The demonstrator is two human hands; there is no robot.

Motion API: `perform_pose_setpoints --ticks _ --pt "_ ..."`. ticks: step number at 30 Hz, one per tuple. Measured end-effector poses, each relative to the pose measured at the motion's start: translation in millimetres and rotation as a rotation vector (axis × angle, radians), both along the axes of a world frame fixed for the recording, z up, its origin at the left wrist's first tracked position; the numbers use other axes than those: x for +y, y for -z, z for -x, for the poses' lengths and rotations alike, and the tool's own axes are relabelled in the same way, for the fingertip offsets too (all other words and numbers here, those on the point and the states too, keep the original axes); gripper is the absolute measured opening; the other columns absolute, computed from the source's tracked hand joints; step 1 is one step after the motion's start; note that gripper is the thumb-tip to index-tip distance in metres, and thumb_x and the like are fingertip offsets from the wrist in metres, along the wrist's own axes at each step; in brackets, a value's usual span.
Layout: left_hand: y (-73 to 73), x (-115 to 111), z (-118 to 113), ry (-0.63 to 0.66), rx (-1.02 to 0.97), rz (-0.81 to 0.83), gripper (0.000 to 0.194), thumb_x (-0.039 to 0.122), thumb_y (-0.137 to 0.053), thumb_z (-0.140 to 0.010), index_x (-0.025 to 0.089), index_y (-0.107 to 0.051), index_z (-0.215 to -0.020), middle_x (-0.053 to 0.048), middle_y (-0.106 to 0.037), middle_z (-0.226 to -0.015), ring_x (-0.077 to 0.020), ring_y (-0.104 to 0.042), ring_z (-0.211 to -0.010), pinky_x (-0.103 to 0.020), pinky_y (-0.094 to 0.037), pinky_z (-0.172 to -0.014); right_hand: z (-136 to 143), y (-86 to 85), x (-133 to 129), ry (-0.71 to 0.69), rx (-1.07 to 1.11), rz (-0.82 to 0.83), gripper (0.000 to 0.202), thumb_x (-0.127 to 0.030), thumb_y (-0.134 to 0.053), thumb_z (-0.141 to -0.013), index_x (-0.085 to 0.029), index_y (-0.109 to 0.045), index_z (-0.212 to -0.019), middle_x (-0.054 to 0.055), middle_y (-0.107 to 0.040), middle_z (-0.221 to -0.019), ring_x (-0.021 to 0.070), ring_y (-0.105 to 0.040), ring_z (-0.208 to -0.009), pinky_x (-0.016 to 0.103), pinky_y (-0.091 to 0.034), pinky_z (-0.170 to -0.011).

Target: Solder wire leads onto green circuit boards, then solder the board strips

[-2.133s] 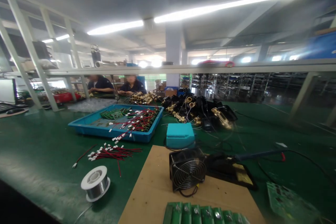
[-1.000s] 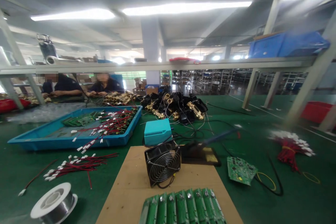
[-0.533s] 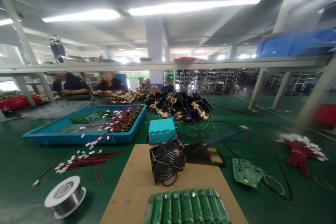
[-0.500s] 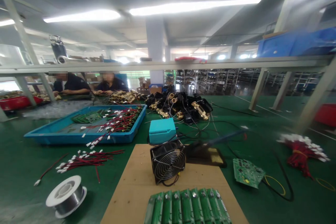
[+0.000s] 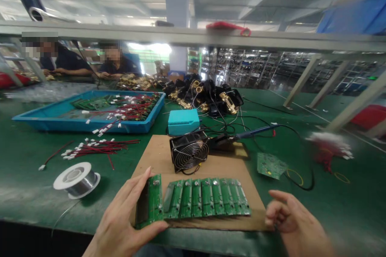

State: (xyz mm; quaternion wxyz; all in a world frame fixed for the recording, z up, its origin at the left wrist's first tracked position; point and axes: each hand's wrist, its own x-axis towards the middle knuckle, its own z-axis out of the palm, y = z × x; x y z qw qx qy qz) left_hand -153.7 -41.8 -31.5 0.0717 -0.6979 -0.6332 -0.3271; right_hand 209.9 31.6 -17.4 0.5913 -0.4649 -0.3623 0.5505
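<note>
Newly come in front of the wire-grilled fan, the left hand grasps a partly hidden green board, the cut-off right hand released.

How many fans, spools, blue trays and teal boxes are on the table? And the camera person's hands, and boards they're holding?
Fan: 1
Spool: 1
Blue tray: 1
Teal box: 1
Hands, left hand plus right hand: 2
Held board: 1
Total: 7

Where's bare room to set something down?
Bare table shows left of the spool and right of the right hand; bare cardboard, left of the fan. It's crowded around the boards and, behind the fan, by the teal box and soldering iron.
</note>
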Motion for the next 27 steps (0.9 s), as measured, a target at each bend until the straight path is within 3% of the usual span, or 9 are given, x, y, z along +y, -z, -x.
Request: perform_pose_setpoints --ticks 2,5,15,18,22,25,27 --pt "7.6 -2 0 0.009 -0.020 0.067 0.097 0.064 -0.067 -0.080 0.024 -0.023 -0.157 -0.011 -0.057 -0.144 -0.0311 -0.059 -0.127 -0.043 -0.053 -0.104 2 1.7 4 0.121 0.011 0.025 0.051 -0.056 -0.092 -0.054 -0.019 -0.070 -0.081 0.001 -0.065 -0.055 0.0132 -0.058 -0.047 0.021 -0.050 -0.044" --pt "13.6 -2 -3 0.038 -0.089 0.120 0.094 0.065 -0.065 -0.081 0.024 -0.026 -0.156 -0.012 -0.053 -0.149 -0.0319 -0.053 -0.135 -0.045 -0.049 -0.109 4 3.2 8 0.171 0.026 0.049 0.054 -0.054 -0.096 -0.043 -0.018 -0.071 -0.075 0.002 -0.066 -0.054 0.0130 -0.058 -0.048 0.020 -0.051 -0.045" --pt "17.0 17 -7 0.141 -0.265 0.282 0.085 0.055 -0.069 -0.080 0.025 -0.035 -0.152 -0.010 -0.055 -0.147 -0.0297 -0.054 -0.134 -0.045 -0.048 -0.110 2 1.7 11 0.116 0.025 0.090 0.050 -0.053 -0.096 -0.044 -0.018 -0.074 -0.073 0.004 -0.066 -0.055 0.0140 -0.059 -0.050 0.021 -0.051 -0.046" --pt "20.0 21 -4 0.171 -0.231 0.300 0.082 0.051 -0.069 -0.082 0.027 -0.035 -0.153 -0.008 -0.054 -0.149 -0.0286 -0.054 -0.134 -0.044 -0.049 -0.109 -1 5.4 11 0.108 0.032 0.070 0.048 -0.051 -0.095 -0.050 -0.018 -0.074 -0.076 0.003 -0.066 -0.056 0.0136 -0.059 -0.051 0.021 -0.051 -0.048" --pt "29.3 23 7 0.283 -0.136 0.330 0.083 0.049 -0.067 -0.084 0.032 -0.027 -0.155 -0.005 -0.051 -0.152 -0.0273 -0.055 -0.134 -0.042 -0.051 -0.107 -1 12.8 13 0.082 -0.002 0.017 0.042 -0.053 -0.086 -0.066 -0.017 -0.071 -0.081 0.001 -0.065 -0.058 0.0124 -0.059 -0.050 0.022 -0.050 -0.048" --pt "42.6 30 13 0.314 -0.128 0.286 0.093 0.054 -0.069 -0.078 0.032 -0.023 -0.156 -0.006 -0.049 -0.154 -0.0338 -0.054 -0.134 -0.050 -0.048 -0.109 -5 12.3 19 0.119 -0.243 -0.081 0.047 -0.063 -0.068 -0.079 -0.017 -0.065 -0.083 0.001 -0.063 -0.059 0.0138 -0.057 -0.047 0.025 -0.048 -0.045" --pt "52.3 38 13 0.342 -0.152 0.251 0.091 0.062 -0.060 -0.079 0.036 -0.020 -0.156 0.000 -0.053 -0.150 -0.0362 -0.056 -0.131 -0.056 -0.046 -0.108 -13 6.1 27 0.194 -0.386 -0.133 0.048 -0.066 -0.060 -0.084 -0.018 -0.063 -0.085 0.002 -0.065 -0.064 0.0156 -0.060 -0.051 0.027 -0.050 -0.048"
